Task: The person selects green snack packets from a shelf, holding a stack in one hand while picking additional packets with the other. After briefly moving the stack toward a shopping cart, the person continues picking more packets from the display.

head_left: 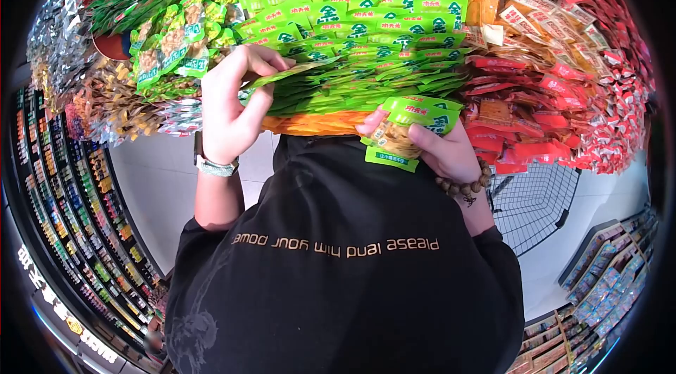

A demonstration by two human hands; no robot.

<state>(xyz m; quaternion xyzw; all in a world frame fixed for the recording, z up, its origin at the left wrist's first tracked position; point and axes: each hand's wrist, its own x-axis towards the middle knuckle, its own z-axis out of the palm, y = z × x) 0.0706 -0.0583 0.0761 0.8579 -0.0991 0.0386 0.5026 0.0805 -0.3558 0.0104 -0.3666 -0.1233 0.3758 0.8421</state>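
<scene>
My left hand [236, 96] is above the front left part of a big pile of green snack packets [366, 22], thumb and fingers curled on the end of one thin green packet [296, 71], seen nearly edge-on. In my right hand [447, 148], at the front right of the pile, is a green packet with a clear window [405, 131], gripped between thumb and fingers, its printed front facing up. Orange packaging [320, 122] shows under the pile's front edge, between the two hands.
Green-and-clear packets [179, 39] lie left of the pile, red packets [521, 110] and orange-brown ones [549, 18] right. A black wire basket [539, 201] stands low at right. Curved product shelves [77, 191] line the left; more shelves [612, 268] stand lower right.
</scene>
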